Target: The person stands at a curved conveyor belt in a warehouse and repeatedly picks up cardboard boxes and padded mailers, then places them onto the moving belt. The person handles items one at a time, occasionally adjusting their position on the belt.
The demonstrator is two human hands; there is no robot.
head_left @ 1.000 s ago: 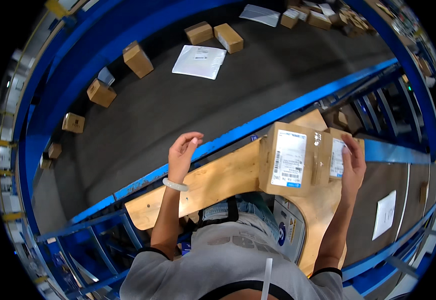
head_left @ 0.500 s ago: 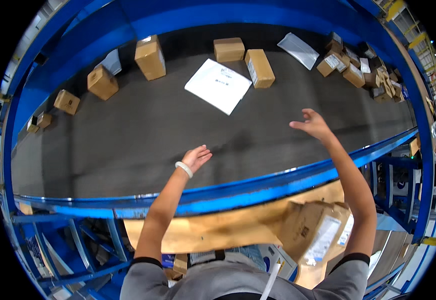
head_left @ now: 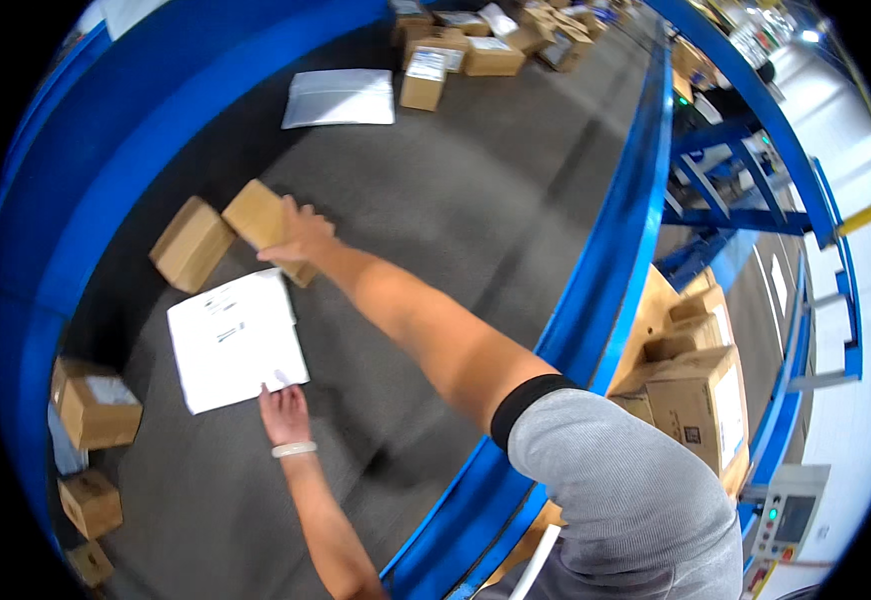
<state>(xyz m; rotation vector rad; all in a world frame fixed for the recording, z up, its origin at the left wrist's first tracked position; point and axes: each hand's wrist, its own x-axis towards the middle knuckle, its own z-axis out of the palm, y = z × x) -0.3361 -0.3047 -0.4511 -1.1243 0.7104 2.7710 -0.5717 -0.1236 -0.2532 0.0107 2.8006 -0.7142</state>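
My right hand (head_left: 303, 234) reaches over a brown cardboard box (head_left: 256, 212), its thumb and fingers spread around the near end. At the near edge of a flat white parcel (head_left: 236, 343), my left hand (head_left: 285, 414), with a white band on its wrist, touches with outstretched fingers. Both items lie on a dark conveyor belt (head_left: 436, 190). Close beside the gripped box sits another brown box (head_left: 193, 244), touching or nearly touching the white parcel's corner.
Farther up the belt lies a silver-white mailer (head_left: 340, 98), with a cluster of several boxes (head_left: 494, 57) beyond. More boxes, including a labelled one (head_left: 99, 404), line the left side. A blue rail (head_left: 596, 270) edges the belt; stacked cartons (head_left: 696, 405) and a control panel (head_left: 789, 512) are at right.
The view has turned to the right. My right hand has gone from empty air to the brown box, and my left has reached the white parcel's edge.
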